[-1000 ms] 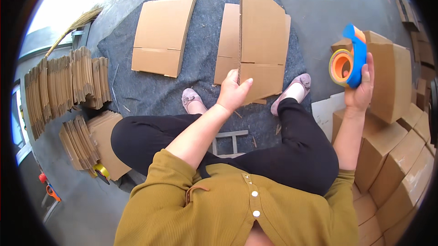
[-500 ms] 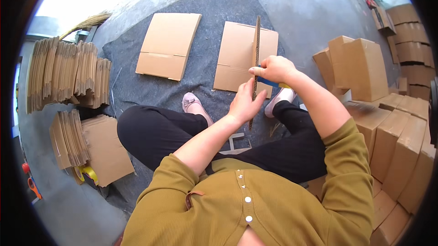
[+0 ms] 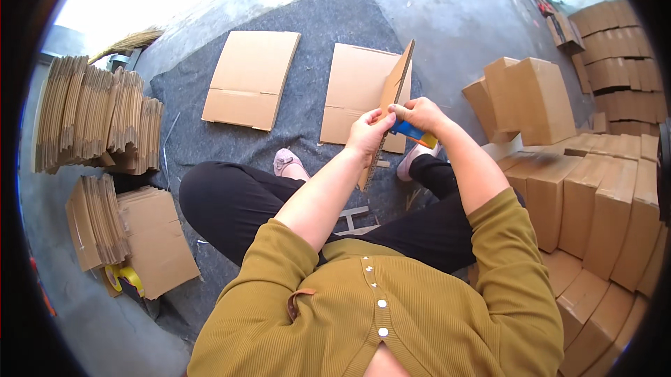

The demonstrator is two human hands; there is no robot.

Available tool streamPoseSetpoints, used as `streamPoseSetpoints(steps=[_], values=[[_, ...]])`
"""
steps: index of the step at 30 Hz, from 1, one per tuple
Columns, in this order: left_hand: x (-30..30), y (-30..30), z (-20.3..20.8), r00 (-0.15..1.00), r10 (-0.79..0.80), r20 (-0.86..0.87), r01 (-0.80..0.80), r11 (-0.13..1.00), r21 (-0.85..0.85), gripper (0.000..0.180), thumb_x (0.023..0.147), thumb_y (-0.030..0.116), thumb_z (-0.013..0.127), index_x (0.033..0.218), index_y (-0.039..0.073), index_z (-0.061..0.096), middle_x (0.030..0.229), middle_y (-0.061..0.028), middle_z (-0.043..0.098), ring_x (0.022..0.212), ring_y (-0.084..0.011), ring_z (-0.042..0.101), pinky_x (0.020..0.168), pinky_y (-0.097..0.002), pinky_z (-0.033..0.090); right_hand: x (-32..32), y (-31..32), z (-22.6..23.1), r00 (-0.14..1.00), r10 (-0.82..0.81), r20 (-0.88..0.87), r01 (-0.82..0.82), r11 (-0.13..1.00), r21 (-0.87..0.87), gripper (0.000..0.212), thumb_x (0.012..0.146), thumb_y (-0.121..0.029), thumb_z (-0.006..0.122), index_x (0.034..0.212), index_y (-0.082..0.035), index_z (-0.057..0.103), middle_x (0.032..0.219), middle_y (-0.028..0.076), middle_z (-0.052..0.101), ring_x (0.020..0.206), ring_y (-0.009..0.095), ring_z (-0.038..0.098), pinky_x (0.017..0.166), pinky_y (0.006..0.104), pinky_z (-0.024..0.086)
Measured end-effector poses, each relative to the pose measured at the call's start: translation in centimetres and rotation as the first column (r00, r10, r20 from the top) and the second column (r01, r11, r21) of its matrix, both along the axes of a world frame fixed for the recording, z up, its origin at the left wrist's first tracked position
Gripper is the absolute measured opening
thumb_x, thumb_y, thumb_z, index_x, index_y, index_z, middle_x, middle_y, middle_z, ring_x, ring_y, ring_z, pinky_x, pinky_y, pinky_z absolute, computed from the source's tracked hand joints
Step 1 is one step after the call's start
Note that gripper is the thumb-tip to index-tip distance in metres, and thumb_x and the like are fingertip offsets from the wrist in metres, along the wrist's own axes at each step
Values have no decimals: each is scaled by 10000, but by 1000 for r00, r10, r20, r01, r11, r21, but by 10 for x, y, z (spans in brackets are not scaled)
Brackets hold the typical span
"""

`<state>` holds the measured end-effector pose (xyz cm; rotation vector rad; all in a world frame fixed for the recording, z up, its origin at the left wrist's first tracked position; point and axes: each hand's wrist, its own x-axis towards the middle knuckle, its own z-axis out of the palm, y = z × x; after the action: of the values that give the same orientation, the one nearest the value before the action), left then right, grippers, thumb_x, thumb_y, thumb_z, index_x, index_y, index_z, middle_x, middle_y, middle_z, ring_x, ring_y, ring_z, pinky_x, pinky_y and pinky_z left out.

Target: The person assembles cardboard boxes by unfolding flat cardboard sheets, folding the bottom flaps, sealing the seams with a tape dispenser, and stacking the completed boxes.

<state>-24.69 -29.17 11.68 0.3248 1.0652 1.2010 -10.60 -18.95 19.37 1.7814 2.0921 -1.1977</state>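
Between my knees a flattened cardboard box (image 3: 398, 78) stands nearly on edge, tilted a little to the right. My left hand (image 3: 368, 134) pinches its near part, fingers closed on the cardboard. On its right side my right hand (image 3: 423, 116) is closed around a blue tool with a yellow-orange end (image 3: 416, 134); its working end is hidden, so its kind cannot be told. The thumbs of both hands meet close to the board's edge. Behind it, another flat cardboard box (image 3: 349, 83) lies on the dark cloth, and a second flat box (image 3: 248, 73) lies to its left.
Stacks of flattened cartons (image 3: 91, 118) stand at left, with a yellow tape dispenser (image 3: 131, 280) by the lower stack (image 3: 157, 237). Formed boxes (image 3: 608, 202) crowd the right, with more boxes (image 3: 538, 101) beyond. A grey metal frame (image 3: 353, 218) lies between my legs.
The upright cardboard has tilted, its top leaning right. My left hand has gone from spread fingers to gripping the board, and my right hand with the blue tool has come lower, beside it.
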Motion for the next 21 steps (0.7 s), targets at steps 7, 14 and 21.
streamPoseSetpoints(steps=[7,14,21], values=[[8,-3,3,997,76,22,-75,997,-33,501,876,272,786,1227,-32,596,1083,-68,657,1008,-131,597,897,-275,479,9,-10,-17,996,-60,-59,60,998,-1,673,812,-700,617,908,-52,769,886,162,735,846,252,712,801,368,540],[-1,-15,22,984,113,-140,-123,990,-65,442,907,315,746,1188,-7,634,1083,-56,672,990,-125,599,889,-280,478,20,-17,-15,962,-263,-77,265,964,9,670,859,-696,582,861,-51,764,873,133,727,817,210,682,803,341,521],[1,-17,31,984,66,-165,-78,994,-71,467,908,313,743,1226,-4,614,1083,-56,672,986,-124,602,875,-273,483,-13,-21,7,993,-95,75,85,989,123,719,815,-760,581,918,-74,769,910,136,736,859,243,703,834,371,530]])
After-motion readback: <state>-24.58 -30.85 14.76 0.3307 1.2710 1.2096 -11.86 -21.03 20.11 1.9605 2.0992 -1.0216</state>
